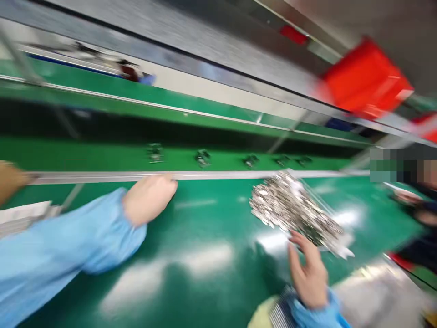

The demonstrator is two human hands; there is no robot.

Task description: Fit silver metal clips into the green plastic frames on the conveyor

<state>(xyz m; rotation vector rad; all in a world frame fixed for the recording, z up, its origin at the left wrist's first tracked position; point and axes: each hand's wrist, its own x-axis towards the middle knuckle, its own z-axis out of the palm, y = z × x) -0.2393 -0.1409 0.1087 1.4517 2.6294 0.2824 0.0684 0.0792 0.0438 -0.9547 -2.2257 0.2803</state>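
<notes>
1 heap of metal pieces (276,200) lies toward the far edge of the worktop (211,218), probably stiff, slippery, heavy together; best pinched at its left fringe. Right hand (309,273), fingers loosely parted, borders its near side; left hand (150,198) curls by that edge, whether grasping anything I cannot tell.

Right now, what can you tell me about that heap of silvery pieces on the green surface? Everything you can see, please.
The heap is a loose spread of many small, thin-looking, silvery pieces, shiny like metal, lying jumbled at different angles. It rests on the glossy green surface, slanting toward the lower right of the view. Clear, film-like plastic, perhaps a bag, shows along its right side. The right hand is at its near edge; blur hides whether it touches.
</notes>
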